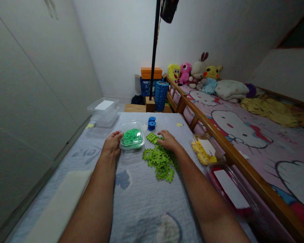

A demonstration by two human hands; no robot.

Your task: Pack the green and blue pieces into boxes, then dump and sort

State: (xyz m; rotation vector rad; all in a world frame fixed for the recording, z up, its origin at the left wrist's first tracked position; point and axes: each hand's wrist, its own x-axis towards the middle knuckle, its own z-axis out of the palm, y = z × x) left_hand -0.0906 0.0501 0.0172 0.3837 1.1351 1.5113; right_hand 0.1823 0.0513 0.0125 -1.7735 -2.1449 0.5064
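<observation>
A clear plastic box (132, 136) with bright green pieces inside stands on the cloth in front of me. My left hand (113, 142) grips its left edge, thumb and fingers closed on the rim. To the right of the box spreads a heap of lime-green lattice-shaped plastic pieces (158, 158). My right hand (168, 139) hovers over or touches the upper right of that heap, fingers stretched and apart, with nothing visible in them. Just beyond the pieces are stacked blue toothed discs (151, 124).
Clear empty-looking boxes (105, 111) with a white label stand at the back left. On the right lie a box of yellow pieces (204, 148) and a red-filled box (230, 189), beside the wooden bed rail (212, 141). A pale board (60, 206) lies front left.
</observation>
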